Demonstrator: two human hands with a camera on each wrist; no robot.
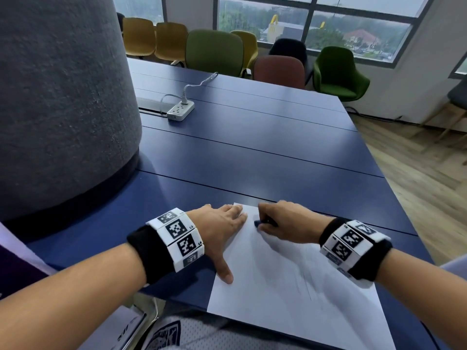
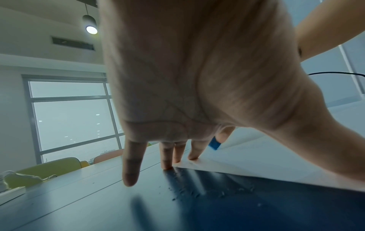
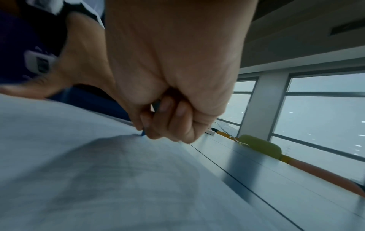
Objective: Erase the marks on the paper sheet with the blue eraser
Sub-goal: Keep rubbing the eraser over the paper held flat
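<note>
A person's two hands work at a dark blue table [image 1: 252,152]. One white paper sheet [image 1: 273,294] lies on it; its near edge runs out of the head view. The right hand [image 1: 285,222] curls its fingers around one blue eraser [image 1: 257,222], pinching it against the sheet's far left corner; only the eraser's tip shows. The left hand [image 1: 217,231] lies spread flat, fingers and thumb pressing the sheet's left edge. Faint grey pencil marks [image 1: 303,276] are blurred. One white power strip [image 1: 180,111] sits far off.
</note>
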